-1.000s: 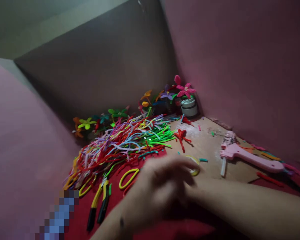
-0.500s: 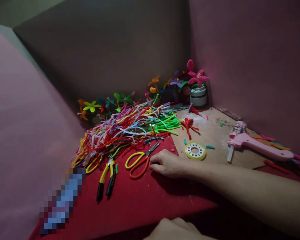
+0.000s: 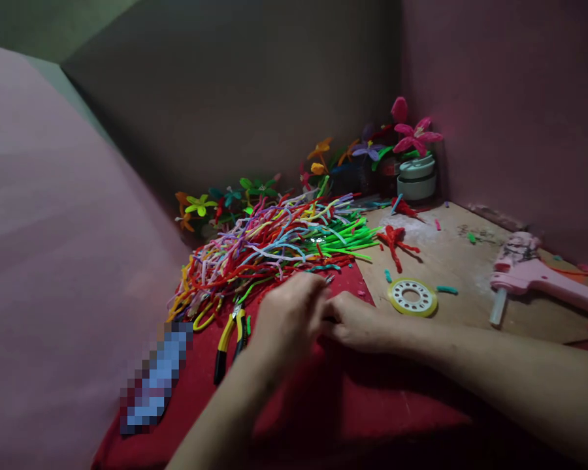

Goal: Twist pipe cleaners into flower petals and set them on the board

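A person's left hand [image 3: 289,314] and right hand [image 3: 357,323] curl close together over red cloth [image 3: 372,411], any grip impossible to tell, with multicolored fuzzy stems [image 3: 269,247] heaped on the far left and yellow-and-black pliers [image 3: 227,338] at left.

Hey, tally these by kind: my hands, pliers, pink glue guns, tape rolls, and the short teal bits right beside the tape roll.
Hands, left hand and right hand: 2
Pliers: 1
Pink glue gun: 1
Tape roll: 1
Short teal bits beside it: 2
Total: 7
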Available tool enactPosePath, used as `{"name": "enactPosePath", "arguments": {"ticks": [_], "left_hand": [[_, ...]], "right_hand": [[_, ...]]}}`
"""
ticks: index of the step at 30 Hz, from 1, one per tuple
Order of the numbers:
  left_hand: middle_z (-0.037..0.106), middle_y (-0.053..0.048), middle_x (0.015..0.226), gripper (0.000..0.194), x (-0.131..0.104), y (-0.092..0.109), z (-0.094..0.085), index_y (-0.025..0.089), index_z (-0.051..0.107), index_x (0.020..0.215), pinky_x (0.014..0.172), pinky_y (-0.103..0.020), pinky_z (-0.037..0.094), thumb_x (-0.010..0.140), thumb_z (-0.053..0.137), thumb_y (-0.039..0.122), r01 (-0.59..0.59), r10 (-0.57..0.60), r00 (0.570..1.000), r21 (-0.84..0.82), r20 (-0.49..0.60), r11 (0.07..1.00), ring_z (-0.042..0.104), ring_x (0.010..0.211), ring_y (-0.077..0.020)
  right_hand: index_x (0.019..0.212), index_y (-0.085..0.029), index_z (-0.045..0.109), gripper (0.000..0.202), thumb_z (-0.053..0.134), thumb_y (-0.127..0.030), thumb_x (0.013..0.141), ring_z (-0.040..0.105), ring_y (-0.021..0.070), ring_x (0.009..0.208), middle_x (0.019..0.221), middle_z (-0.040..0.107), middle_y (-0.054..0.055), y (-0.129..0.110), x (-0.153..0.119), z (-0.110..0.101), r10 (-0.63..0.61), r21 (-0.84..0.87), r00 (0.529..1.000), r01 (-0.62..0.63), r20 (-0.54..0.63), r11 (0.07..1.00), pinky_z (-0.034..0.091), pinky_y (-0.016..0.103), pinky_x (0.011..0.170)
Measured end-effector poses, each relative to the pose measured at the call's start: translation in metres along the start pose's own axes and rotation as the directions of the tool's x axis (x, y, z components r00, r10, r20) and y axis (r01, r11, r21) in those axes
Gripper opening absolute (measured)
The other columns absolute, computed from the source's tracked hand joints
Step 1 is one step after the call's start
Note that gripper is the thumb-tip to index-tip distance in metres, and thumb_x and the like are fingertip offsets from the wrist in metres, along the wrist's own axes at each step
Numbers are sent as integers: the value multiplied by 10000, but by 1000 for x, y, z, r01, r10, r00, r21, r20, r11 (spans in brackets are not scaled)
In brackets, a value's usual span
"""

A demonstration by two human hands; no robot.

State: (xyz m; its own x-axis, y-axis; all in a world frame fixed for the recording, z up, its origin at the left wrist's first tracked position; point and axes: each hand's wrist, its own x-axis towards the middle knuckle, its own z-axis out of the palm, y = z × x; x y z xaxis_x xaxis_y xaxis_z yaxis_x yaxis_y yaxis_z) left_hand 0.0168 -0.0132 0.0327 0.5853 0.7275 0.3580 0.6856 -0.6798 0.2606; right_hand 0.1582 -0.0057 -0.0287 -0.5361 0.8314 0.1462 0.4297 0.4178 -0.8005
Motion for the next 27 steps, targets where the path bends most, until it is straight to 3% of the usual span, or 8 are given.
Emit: {"name": "enactPosePath", "arguments": {"ticks": [2, 4, 5, 8, 14, 20, 23, 27], "left_hand": [[652, -44, 786, 197, 24, -41, -8, 214, 651, 828, 666, -242, 427, 781, 462, 245, 204, -225, 974, 301, 39, 932, 592, 724, -160], [651, -53, 837, 237, 37, -80, -13, 229, 659, 869, 678, -250, 424, 782, 439, 244, 330, -396, 918, 519, 17, 788, 595, 778, -176], [645, -57, 860, 256, 39, -96, -14, 236, 657, 895, 676, -252, 423, 784, 428, 250, 345, -437, 900, 601, 7, 721, 592, 795, -181], [610, -99, 902, 276, 38, -123, -10, 207, 659, 913, 664, -275, 424, 781, 425, 271, 344, -449, 894, 658, -10, 670, 577, 829, -212], [578, -123, 901, 282, 30, -118, -10, 179, 660, 821, 646, -290, 402, 789, 387, 238, 278, -398, 917, 707, 5, 650, 527, 891, -245], [628, -62, 763, 262, 21, -110, -35, 215, 662, 736, 557, -257, 343, 756, 402, 190, 212, -436, 874, 638, 215, 740, 557, 720, -194], [638, -45, 766, 265, 16, -112, -39, 232, 674, 718, 599, -247, 355, 762, 416, 189, 131, -305, 917, 526, 259, 840, 552, 727, -177], [622, -40, 782, 246, 13, -103, -36, 221, 668, 753, 637, -253, 366, 807, 428, 236, 27, -116, 972, 394, 205, 919, 531, 750, -168]], "right_hand": [[761, -115, 671, 229, 446, -152, 761, 464, 92, 573, 643, 616, 25, -1, 0, 0, -32, -17, 999, 31, -23, 999, 279, 208, 531], [750, -115, 671, 224, 452, -159, 765, 465, 85, 553, 621, 612, 23, 0, 0, 1, -57, -18, 997, 57, -46, 998, 277, 203, 518], [744, -114, 671, 217, 460, -162, 763, 464, 82, 544, 611, 608, 22, 1, 1, 2, -63, -21, 997, 62, -53, 998, 275, 201, 512], [732, -116, 670, 208, 470, -164, 761, 456, 76, 533, 595, 600, 17, 4, 2, 4, -69, -22, 995, 68, -67, 997, 272, 197, 504], [757, -118, 679, 214, 470, -165, 765, 466, 77, 534, 619, 623, 28, 3, 2, 4, -66, -15, 996, 66, -61, 998, 279, 198, 501], [760, -126, 679, 220, 463, -167, 766, 467, 81, 536, 614, 618, 28, 3, 1, 3, -67, -3, 996, 67, -57, 998, 280, 201, 499], [742, -127, 674, 211, 467, -165, 761, 451, 78, 525, 597, 602, 20, 3, 1, 3, -59, -4, 997, 59, -53, 998, 274, 203, 494], [689, -123, 650, 190, 476, -160, 754, 437, 74, 533, 587, 574, 12, 1, 2, 2, -19, 54, 996, 24, -90, 998, 293, 202, 507]]}}
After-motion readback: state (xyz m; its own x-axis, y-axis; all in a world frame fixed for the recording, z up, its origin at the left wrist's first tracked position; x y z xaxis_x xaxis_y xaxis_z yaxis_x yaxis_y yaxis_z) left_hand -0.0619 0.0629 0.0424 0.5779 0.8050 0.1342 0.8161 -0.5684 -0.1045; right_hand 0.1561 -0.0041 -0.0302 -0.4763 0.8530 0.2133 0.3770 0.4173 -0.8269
